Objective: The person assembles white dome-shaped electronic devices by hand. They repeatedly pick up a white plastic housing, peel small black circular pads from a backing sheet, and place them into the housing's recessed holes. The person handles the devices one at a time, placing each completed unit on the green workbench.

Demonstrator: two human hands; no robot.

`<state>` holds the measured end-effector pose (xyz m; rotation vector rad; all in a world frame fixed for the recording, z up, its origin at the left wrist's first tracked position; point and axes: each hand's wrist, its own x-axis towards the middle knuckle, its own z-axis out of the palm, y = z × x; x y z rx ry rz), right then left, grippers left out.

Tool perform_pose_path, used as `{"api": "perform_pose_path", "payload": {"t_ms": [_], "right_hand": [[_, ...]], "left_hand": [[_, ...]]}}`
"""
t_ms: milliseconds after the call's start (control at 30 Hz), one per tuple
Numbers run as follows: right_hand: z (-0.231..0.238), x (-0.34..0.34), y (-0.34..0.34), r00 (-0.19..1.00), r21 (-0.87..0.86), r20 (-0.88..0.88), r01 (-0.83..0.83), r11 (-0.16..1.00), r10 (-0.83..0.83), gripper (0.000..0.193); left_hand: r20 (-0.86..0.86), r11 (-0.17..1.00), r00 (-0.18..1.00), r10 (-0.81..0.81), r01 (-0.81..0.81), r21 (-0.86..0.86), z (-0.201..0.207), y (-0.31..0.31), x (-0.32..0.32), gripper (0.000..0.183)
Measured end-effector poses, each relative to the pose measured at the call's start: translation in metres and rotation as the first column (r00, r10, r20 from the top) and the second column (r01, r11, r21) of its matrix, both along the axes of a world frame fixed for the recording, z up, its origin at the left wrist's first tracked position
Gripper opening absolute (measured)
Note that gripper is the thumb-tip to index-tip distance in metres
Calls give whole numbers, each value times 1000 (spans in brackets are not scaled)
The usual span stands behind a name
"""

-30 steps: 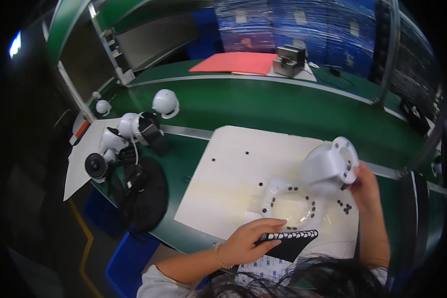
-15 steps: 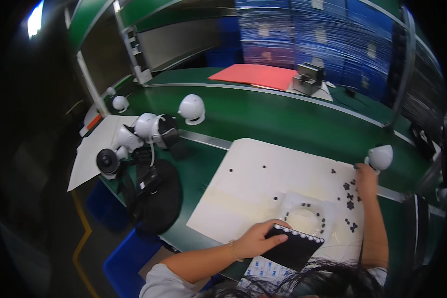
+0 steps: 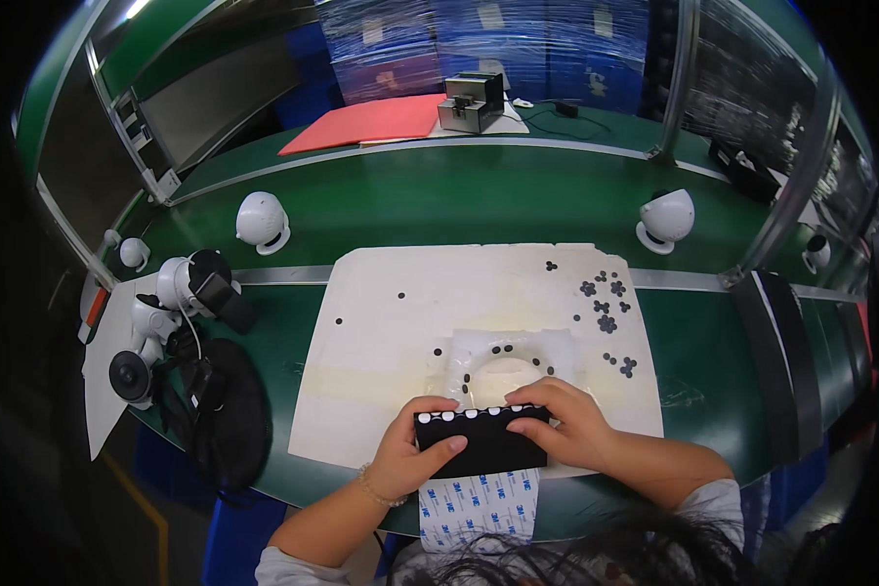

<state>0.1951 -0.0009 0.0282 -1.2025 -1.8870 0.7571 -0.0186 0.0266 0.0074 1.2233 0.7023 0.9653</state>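
Observation:
A black foam sheet (image 3: pixel 483 445) with a row of white round spots along its far edge is held up between both hands. My left hand (image 3: pixel 407 451) grips its left end, thumb on the near face. At the right end my right hand (image 3: pixel 568 430) pinches it, fingers over the far edge. A white backing sheet with blue print (image 3: pixel 479 508) hangs below it. Just beyond lies a clear plastic piece with a round opening (image 3: pixel 459 363), ringed by small black pads (image 3: pixel 499 350). Both rest on a white board (image 3: pixel 361 381).
Small black pads in clusters (image 3: pixel 607 323) lie at the board's right. White round-headed cameras (image 3: pixel 262 223) stand behind it, left and right (image 3: pixel 667 221). More white devices (image 3: pixel 181 283) and a black round pad (image 3: pixel 230 420) crowd the left. A metal block device (image 3: pixel 472 103) sits on the far shelf.
My right hand has come from the clusters at the board's right edge to the black sheet and now grips its right end. My left hand keeps hold. The head view has turned right.

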Motion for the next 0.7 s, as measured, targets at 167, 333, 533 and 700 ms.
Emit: {"api": "perform_pose_path", "payload": {"t_ms": [167,333,533,700], "right_hand": [[-5,1,-2,999,25,-47,-10,1000,11,30],[-4,7,-3,991,-88,-125,-60,994,49,33],[-6,10,-2,983,-66,-150,-117,991,106,29],[-14,13,4,944,-20,-303,-143,990,130,21]], "left_hand": [[-81,999,996,29,-26,31,-15,1,-6,18],[-93,961,992,80,-52,271,-22,2,-8,14],[-111,887,990,85,-25,460,-17,5,-8,16],[-105,799,990,96,-14,601,-16,9,-11,22]]}}
